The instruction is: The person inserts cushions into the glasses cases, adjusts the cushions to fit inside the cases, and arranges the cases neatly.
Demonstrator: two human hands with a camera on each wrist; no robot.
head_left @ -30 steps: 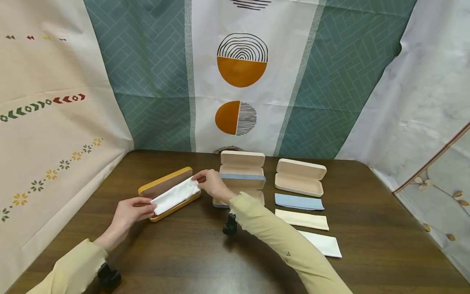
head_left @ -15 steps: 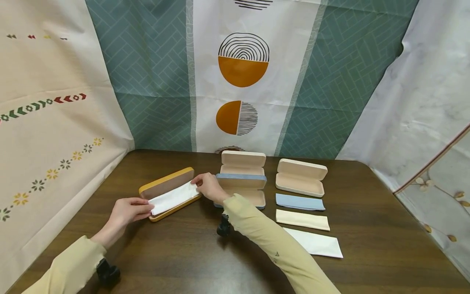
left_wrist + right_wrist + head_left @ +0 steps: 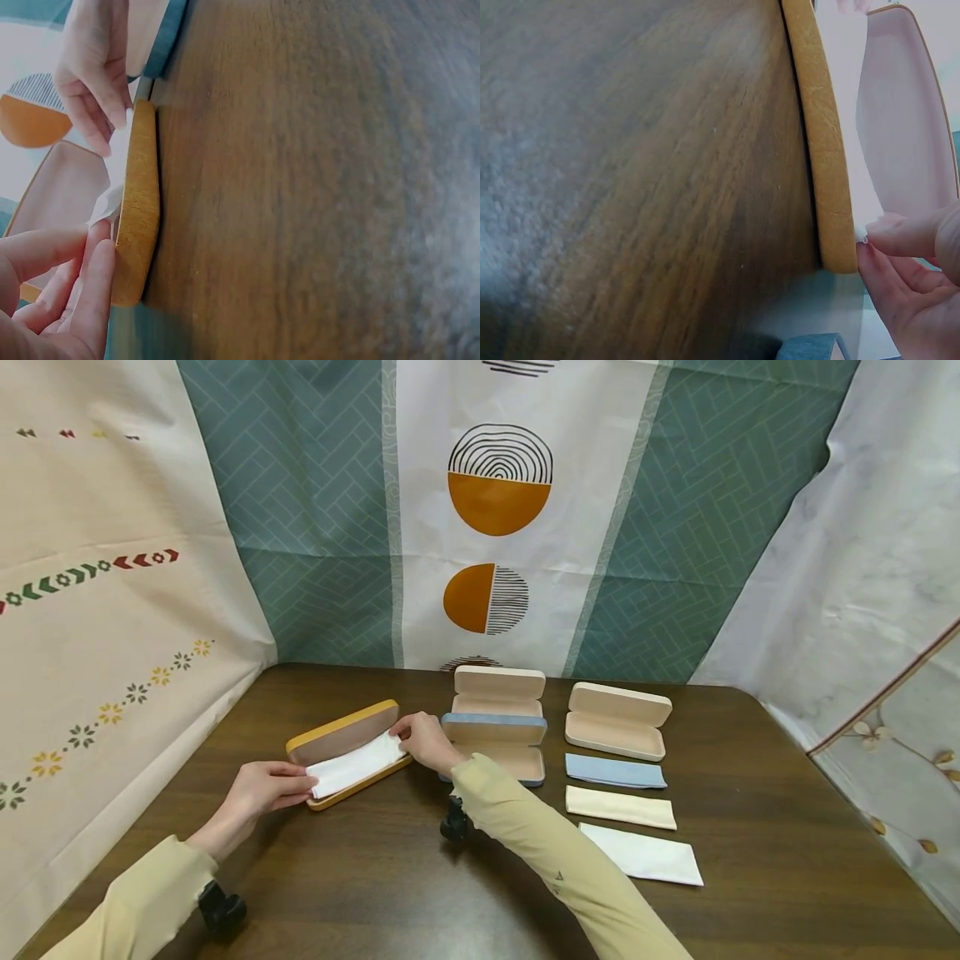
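Note:
A folded white cloth (image 3: 354, 767) lies lengthwise in the lower half of an open mustard-yellow glasses case (image 3: 360, 788), its lid leaning back behind. At the near-left end, my left hand (image 3: 258, 793) pinches the cloth's corner between thumb and fingers. My right hand (image 3: 426, 741) pinches the opposite end, at the case's right side. Seen from the left wrist, the cloth (image 3: 118, 161) dips just inside the case wall (image 3: 139, 202). In the right wrist view, the thumb (image 3: 900, 231) presses the cloth's end right at the rim.
An open blue glasses case (image 3: 495, 720) stands right of my right hand, with an open cream case (image 3: 498, 682) behind it. Farther right is another open cream case (image 3: 615, 735). In front of that lie folded blue (image 3: 615, 770), pale yellow (image 3: 621, 807) and white cloths (image 3: 648, 856).
The white cloth has gone lower into the yellow case, both hands still pinching its ends. My right hand has shifted slightly left and down.

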